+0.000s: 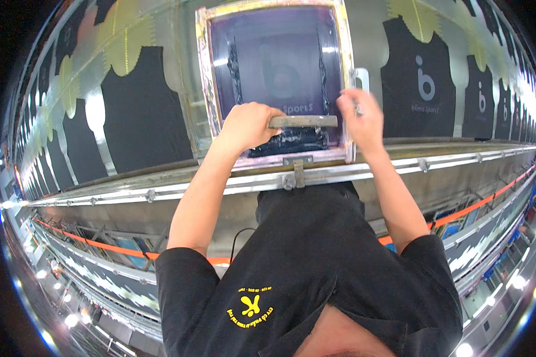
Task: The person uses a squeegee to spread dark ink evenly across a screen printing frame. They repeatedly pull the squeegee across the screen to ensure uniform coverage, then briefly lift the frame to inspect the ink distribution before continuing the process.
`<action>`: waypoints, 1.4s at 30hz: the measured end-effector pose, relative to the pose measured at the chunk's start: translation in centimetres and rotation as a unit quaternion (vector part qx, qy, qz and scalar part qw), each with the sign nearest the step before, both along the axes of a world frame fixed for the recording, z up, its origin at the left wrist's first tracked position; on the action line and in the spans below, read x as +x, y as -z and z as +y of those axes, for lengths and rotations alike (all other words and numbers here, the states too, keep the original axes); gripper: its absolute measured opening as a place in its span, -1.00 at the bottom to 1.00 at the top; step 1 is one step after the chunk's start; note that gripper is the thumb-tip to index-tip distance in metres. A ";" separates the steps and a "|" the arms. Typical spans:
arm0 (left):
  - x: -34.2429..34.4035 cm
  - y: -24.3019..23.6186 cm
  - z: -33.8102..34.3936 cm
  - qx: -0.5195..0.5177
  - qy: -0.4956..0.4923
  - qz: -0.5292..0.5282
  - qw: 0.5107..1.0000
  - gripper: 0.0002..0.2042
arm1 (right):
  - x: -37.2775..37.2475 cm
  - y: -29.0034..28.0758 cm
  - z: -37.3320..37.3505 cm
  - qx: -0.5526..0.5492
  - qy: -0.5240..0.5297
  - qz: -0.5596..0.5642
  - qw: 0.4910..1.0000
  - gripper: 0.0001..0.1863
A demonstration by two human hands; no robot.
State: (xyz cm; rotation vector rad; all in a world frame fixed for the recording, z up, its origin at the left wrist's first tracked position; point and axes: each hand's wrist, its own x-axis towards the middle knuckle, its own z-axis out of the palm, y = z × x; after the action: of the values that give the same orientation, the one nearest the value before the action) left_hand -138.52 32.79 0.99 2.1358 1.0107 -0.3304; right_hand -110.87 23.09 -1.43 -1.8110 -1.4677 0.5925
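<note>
My left hand point(250, 126) is closed round the left end of a squeegee point(308, 121), which lies crosswise near the front of a printing screen. The screen's frame point(205, 77) is stained pink and yellow. Inside it the dark purple mesh point(250, 53) carries a round logo shape, with streaks of black ink down both sides and along the front. My right hand point(364, 122) is slightly blurred, its fingers curled at the frame's right side, just below a white handle point(361, 76). A small greyish bit shows at those fingers, too unclear to name.
Black sleeveless garment pieces point(140, 113) lie along the long table to the left. Those on the right, such as a printed piece point(420, 65), bear a grey logo. A metal rail point(220, 185) with clamps runs along the near edge. Behind me are an orange strip point(482, 205) and another table.
</note>
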 end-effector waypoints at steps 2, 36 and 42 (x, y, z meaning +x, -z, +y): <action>0.7 -0.9 3.0 0.073 0.012 -0.013 0.997 -0.71 | 4.6 3.7 2.5 0.068 0.100 -0.154 0.981 -0.60; -18.9 0.6 -9.5 0.201 -0.088 -0.151 0.964 -0.39 | -10.2 4.0 8.0 0.046 0.206 0.252 0.945 -0.67; -37.1 3.3 -4.4 0.184 -0.116 -0.128 0.968 -0.40 | -31.4 7.6 11.0 0.025 0.175 0.114 0.978 -0.70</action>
State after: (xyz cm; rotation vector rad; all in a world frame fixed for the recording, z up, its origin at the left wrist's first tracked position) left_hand -175.66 28.43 -2.28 2.2742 1.2242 0.2626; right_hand -142.22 34.12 -9.05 -1.8370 -0.9733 0.5562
